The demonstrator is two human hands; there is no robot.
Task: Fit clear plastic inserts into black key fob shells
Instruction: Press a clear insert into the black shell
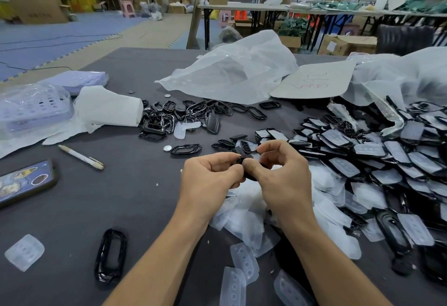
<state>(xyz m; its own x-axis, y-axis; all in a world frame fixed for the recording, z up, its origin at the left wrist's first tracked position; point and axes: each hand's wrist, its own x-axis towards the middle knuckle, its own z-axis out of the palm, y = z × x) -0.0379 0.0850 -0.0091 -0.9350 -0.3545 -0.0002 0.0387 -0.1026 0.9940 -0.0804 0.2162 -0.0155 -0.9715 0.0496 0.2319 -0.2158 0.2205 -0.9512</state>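
My left hand (212,175) and my right hand (283,172) meet over the middle of the table and together pinch one black key fob shell (249,172), mostly hidden by my thumbs and fingers. Whether a clear insert sits in it I cannot tell. Under and in front of my hands lies a heap of clear plastic inserts (246,209). A large pile of black shells with clear inserts (377,160) spreads to the right. Loose black frames (179,114) lie behind my hands.
A single black frame (110,255) and a lone clear insert (24,252) lie near the front left. A phone (24,182) and a pen (81,157) sit at the left. White plastic bags (232,71) and purple trays (31,107) fill the back of the grey table (121,196).
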